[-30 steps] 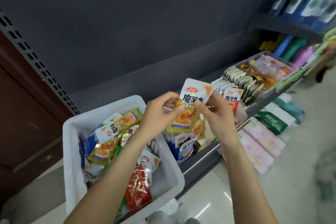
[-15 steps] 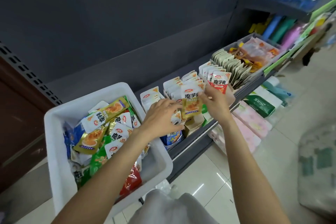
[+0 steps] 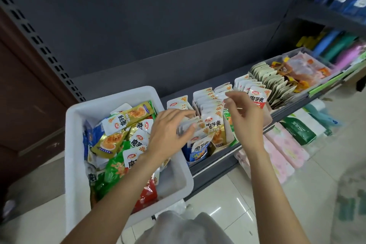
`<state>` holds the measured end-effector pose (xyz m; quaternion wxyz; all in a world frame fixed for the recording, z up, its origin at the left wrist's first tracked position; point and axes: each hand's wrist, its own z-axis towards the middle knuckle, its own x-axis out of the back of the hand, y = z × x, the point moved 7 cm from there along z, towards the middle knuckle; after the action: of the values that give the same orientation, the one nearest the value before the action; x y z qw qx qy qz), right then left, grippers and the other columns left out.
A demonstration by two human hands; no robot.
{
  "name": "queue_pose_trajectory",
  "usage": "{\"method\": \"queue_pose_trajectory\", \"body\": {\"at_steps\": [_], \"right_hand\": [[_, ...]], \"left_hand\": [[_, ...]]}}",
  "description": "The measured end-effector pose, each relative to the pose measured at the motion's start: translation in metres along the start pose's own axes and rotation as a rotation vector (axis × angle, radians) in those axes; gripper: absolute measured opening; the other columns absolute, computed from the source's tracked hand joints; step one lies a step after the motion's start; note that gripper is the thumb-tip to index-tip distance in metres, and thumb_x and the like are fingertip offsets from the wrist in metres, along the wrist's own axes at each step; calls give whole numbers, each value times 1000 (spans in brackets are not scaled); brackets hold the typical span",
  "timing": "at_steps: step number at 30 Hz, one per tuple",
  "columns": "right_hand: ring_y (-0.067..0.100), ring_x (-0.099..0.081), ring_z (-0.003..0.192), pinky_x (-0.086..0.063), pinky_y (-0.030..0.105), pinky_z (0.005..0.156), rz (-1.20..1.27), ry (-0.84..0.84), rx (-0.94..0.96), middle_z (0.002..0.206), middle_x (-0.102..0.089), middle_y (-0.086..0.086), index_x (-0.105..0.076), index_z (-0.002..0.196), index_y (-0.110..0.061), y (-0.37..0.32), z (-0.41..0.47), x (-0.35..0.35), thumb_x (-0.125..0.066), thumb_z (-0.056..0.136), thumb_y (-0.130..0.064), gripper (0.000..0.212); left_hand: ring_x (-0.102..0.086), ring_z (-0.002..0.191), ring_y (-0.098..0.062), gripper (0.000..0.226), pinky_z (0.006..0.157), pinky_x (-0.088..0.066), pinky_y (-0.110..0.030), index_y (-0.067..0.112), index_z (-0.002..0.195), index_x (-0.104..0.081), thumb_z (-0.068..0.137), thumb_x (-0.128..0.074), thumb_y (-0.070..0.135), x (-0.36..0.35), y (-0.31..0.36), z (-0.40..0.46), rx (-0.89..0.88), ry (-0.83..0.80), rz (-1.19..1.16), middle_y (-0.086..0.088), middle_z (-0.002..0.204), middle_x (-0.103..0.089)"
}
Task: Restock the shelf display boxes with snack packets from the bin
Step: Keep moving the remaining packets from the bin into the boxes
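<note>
Dark grey shelf backed by a grey panel; glossy pale tiled floor below. White bin of snack packets is set at the shelf's left end, display boxes beside it. Left hand is curled round a stack of upright packets in a box. Right hand is held loosely curled, gripping nothing. The yellow packet held earlier is now seated in its box.
</note>
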<state>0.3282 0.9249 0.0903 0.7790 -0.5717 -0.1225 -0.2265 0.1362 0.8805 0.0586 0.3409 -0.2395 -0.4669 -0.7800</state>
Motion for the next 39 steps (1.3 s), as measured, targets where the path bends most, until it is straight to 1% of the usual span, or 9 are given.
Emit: {"method": "queue_pose_trajectory", "body": {"at_steps": [6, 10, 13, 19, 26, 29, 32, 36, 39], "right_hand": [[4, -64, 81, -49, 15, 70, 154, -398, 234, 88, -70, -8, -66, 102, -21, -93, -29, -80, -58, 93, -15, 13], [5, -62, 88, -51, 22, 81, -1, -725, 282, 102, -68, -3, -65, 110, -14, -86, -59, -185, -59, 91, -11, 20], [21, -47, 124, -37, 31, 103, -323, -850, 392, 135, -51, 6, -54, 128, -14, -66, -73, -248, -54, 92, -12, 36], [31, -38, 131, -31, 39, 110, -772, -809, 577, 143, -39, 16, -40, 138, -9, -50, -53, -308, -53, 85, 1, 55], [25, -64, 97, -51, 35, 76, -956, -818, 743, 109, -65, 6, -54, 123, -14, -51, -65, -301, -46, 87, 5, 42], [21, -68, 85, -51, 29, 67, -889, -720, 763, 97, -70, 3, -63, 109, -17, -72, -78, -283, -55, 86, -6, 27], [13, -66, 56, -44, 18, 45, -621, -475, 820, 75, -72, -2, -72, 79, -17, -99, -93, -249, -82, 61, -14, 21], [14, -67, 77, -54, 26, 63, -344, -244, 843, 90, -72, -2, -74, 93, -13, -113, -100, -192, -72, 77, -11, 16], [15, -63, 94, -52, 24, 80, -198, -97, 710, 106, -68, 0, -71, 106, -13, -113, -83, -135, -65, 89, -23, 21]], "left_hand": [[-53, 89, 0, 25, 84, -38, -22, 16, 99, -68, 87, -51, 30, 92, -70, -63, 278, 359, 119, 11, 92, -66], [-58, 98, -25, 23, 79, -44, -34, 14, 108, -63, 85, -60, 18, 105, -151, -106, 592, 154, 279, -2, 108, -66], [-51, 111, -33, 42, 91, -41, -39, 11, 127, -54, 85, -61, 13, 96, -177, -115, 674, -37, 327, -14, 120, -59], [-47, 122, -28, 50, 99, -40, -38, 14, 137, -43, 92, -53, 30, 62, -186, -101, 753, -290, 307, -12, 134, -50], [-54, 115, -21, 38, 95, -39, -28, 14, 127, -55, 96, -47, 36, 59, -192, -109, 1032, -79, -117, -2, 126, -59], [-63, 99, -18, 31, 92, -46, -31, 19, 112, -61, 92, -52, 40, 58, -183, -107, 1071, 92, -347, -2, 114, -66], [-67, 89, -16, 28, 88, -53, -43, 34, 93, -60, 76, -63, 55, 73, -163, -107, 1043, 364, -516, 3, 101, -68], [-67, 92, -13, 10, 84, -55, -45, 29, 94, -61, 85, -65, 28, 98, -110, -85, 855, 491, -569, 7, 97, -69], [-68, 84, -8, 20, 79, -57, -37, 24, 104, -61, 90, -59, 9, 107, -60, -49, 631, 416, -607, 12, 95, -71]]}}
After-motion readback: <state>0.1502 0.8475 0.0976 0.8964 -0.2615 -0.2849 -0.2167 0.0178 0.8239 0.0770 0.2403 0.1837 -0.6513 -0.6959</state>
